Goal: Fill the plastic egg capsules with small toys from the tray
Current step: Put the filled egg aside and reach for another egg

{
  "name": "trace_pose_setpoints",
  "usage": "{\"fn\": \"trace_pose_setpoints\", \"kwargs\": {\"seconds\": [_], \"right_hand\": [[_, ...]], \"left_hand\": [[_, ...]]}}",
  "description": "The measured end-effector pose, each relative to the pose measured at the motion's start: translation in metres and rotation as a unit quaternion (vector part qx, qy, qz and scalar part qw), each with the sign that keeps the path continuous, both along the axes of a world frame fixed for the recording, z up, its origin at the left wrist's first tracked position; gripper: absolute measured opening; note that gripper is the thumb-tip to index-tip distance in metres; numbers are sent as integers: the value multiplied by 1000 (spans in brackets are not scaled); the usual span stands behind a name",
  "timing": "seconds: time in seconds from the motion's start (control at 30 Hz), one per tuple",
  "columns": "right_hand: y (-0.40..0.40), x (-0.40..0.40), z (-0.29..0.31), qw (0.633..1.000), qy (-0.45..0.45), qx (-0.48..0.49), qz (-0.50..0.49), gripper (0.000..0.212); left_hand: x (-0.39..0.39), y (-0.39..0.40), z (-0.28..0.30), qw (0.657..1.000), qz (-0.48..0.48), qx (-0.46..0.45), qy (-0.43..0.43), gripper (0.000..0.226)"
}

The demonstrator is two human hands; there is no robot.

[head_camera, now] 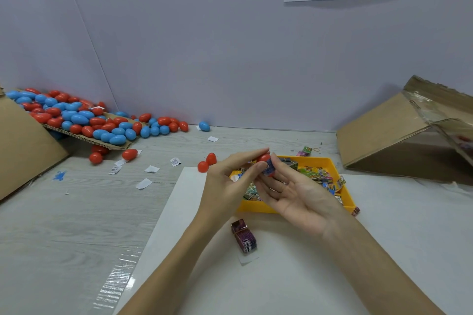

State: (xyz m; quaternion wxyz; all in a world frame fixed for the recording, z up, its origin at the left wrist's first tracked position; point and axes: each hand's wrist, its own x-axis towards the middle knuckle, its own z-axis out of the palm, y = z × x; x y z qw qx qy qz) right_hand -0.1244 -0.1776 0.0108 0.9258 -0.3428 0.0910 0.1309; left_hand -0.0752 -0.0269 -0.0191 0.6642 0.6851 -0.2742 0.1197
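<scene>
Both hands meet above the yellow tray (332,165), which holds a heap of small wrapped toys (316,174). The left hand (227,181) pinches a red egg half (263,158) from above with thumb and fingertips, while the right hand (294,194), palm up, holds a small blue toy (269,168) against it with its thumb. Two more red egg pieces (207,162) lie just left of the hands on the desk (76,212). A purple bundle of packets (244,236) sits on the white sheet (384,225) near the wrists. A pile of red and blue eggs (84,120) spills off a cardboard flap (112,146) at far left; an open cardboard box (389,133) lies at right.
</scene>
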Motion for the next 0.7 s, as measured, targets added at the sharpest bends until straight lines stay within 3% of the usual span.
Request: {"fn": "trace_pose_setpoints", "kwargs": {"seconds": [0.43, 0.53, 0.6, 0.7], "right_hand": [[3, -2, 0, 999, -11, -29, -11, 18], [2, 2, -5, 996, -58, -60, -39, 22], [-1, 5, -9, 970, -134, -175, -99, 26], [-6, 6, -14, 863, -243, -409, -169, 28]], "left_hand": [[4, 3, -2, 1000, -6, -20, -4, 29], [3, 2, -2, 1000, -12, -12, 14, 28], [2, 1, -1, 998, -25, -9, 58, 26], [1, 3, 3, 990, -21, -14, 136, 31]]}}
